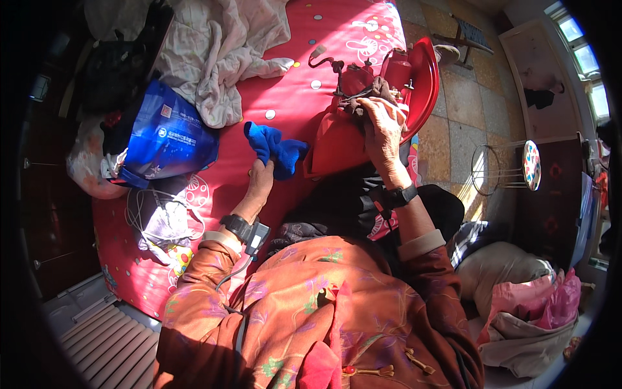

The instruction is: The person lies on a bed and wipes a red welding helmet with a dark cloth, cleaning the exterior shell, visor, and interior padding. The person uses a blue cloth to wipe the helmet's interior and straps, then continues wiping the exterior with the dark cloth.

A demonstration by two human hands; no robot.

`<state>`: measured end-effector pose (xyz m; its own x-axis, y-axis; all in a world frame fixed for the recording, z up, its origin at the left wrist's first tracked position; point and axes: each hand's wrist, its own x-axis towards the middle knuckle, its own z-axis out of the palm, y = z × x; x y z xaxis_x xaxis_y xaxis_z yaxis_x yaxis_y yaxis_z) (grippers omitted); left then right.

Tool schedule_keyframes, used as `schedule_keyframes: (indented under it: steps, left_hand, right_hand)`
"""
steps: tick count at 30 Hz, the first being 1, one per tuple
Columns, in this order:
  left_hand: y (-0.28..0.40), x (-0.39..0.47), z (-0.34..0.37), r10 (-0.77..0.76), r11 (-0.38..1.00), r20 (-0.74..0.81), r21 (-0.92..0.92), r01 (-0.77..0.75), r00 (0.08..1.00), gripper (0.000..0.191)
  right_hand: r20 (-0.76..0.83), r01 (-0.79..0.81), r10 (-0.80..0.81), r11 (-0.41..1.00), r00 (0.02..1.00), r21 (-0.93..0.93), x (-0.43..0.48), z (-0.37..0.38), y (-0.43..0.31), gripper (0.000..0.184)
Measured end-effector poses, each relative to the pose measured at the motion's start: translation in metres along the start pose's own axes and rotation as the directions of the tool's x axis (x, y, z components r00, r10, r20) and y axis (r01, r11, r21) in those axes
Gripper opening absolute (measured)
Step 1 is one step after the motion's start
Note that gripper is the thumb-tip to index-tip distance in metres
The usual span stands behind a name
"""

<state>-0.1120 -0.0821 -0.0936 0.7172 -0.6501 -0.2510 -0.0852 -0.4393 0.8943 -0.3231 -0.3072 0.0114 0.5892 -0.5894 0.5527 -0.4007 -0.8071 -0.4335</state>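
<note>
My left hand [261,182] grips a bunched blue cloth [277,146] over the pink patterned bed cover [291,92]. On the right, my right hand [381,129] rests on a red device [357,80] with metal fittings and dark wires; a brown and pinkish cloth [386,99] is bunched at its fingers. The fingertips are partly hidden, so how they hold that cloth is unclear. The device lies in a curved red shell [427,82], and a red panel [335,146] slopes down at its near left side. A wire with a pale connector [318,51] sticks out at the upper left.
A pale crumpled blanket [209,53] and a blue bag [167,136] lie on the left. Nearer, a white cord loops around a purple-and-white bundle [165,219]. On the tiled floor to the right stands a round stool [531,165]; bags and a pink plastic bag [559,301] lie at lower right.
</note>
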Motion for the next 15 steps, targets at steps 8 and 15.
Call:
schedule_keyframes:
  steps: [8, 15]
  left_hand:
    - [0.03, -0.031, 0.025, 0.066, 0.938, 0.503, -0.327, 0.119, 0.862, 0.04]
    - [0.054, -0.017, 0.049, -0.136, 0.404, 0.633, -0.666, 0.627, 0.762, 0.039]
  right_hand:
    - [-0.148, -0.153, 0.317, 0.753, 0.937, 0.64, 0.004, -0.001, -0.03, 0.037]
    - [0.177, 0.179, -0.164, 0.981, 0.971, -0.076, -0.037, 0.021, -0.059, 0.047]
